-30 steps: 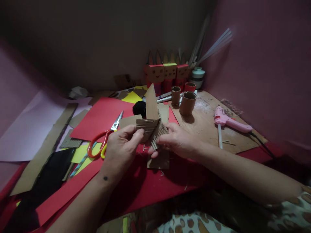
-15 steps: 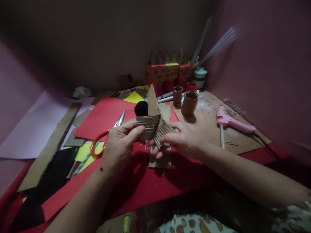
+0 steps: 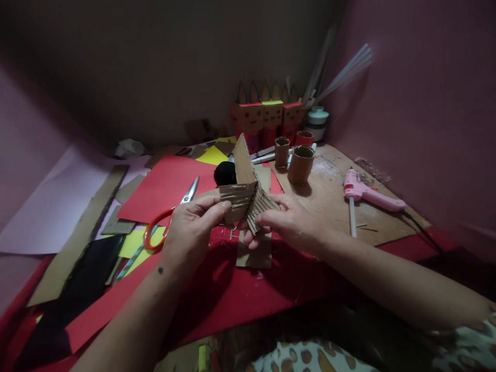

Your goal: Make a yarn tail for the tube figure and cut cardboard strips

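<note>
Holding up a brown corrugated cardboard piece (image 3: 243,197), bent into flaps, above the front of the red tabletop (image 3: 228,307). Pinching the left flap between thumb and fingers of the left hand (image 3: 188,225), the ribbed right flap likewise in the right hand (image 3: 293,223). Splaying that right flap wider than a second ago; keeping nearly the same hold as half a second ago. Showing two creased flaps and, behind them, one tall pointed panel. Counting outward: one round black ball (image 3: 225,174), one pair of orange-handled steel scissors (image 3: 190,191) beside the left hand, two upright brown cardboard tubes (image 3: 301,165), three eared cardboard figures (image 3: 272,114), one pink glue gun (image 3: 374,197).
</note>
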Available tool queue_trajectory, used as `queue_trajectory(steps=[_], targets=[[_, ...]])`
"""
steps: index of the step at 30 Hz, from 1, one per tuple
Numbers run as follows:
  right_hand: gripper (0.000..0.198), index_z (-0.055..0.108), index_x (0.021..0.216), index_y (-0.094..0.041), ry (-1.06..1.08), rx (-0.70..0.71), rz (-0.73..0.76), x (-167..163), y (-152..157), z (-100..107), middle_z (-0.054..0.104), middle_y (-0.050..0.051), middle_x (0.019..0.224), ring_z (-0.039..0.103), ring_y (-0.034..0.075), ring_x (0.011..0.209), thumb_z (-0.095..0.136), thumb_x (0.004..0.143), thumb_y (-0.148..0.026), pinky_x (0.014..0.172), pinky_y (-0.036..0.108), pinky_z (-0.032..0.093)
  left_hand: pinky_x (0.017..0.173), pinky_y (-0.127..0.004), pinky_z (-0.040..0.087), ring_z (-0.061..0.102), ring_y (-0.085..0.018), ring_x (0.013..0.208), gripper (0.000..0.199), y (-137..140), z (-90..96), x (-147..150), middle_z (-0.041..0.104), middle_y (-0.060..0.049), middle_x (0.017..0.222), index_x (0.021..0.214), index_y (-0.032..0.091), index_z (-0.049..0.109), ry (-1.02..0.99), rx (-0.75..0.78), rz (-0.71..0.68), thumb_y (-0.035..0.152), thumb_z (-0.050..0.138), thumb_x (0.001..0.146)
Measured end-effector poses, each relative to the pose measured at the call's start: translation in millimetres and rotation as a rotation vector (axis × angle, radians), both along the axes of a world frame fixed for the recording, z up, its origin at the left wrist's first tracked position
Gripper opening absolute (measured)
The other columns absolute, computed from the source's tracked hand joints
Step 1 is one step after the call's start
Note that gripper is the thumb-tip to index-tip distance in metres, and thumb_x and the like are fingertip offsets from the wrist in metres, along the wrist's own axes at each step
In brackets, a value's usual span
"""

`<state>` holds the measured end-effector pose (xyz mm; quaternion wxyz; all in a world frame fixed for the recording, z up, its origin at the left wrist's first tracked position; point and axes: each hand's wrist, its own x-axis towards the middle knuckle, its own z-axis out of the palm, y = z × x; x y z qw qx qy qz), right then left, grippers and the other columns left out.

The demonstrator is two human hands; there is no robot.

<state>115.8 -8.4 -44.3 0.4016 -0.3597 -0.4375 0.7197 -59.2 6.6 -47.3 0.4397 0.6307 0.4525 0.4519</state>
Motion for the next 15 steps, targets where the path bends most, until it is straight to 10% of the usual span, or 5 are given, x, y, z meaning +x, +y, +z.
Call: queue_trajectory(steps=[15], targets=[[0.027, 0.057, 0.098, -0.013, 0.168, 0.054, -0.098, -3, 10, -12, 0.065, 0.004, 0.073, 0.060, 0.013, 0.052, 0.061, 0.071, -0.015, 0.051, 0.028, 0.055, 0.066, -0.027, 0.043, 0.056, -0.014, 0.070, 0.020, -2, 4.0, 0, 0.063, -0.001, 0.073, 0.072, 0.019, 0.067, 0.190, 0.082, -0.132, 0.030, 0.056, 0.084]])
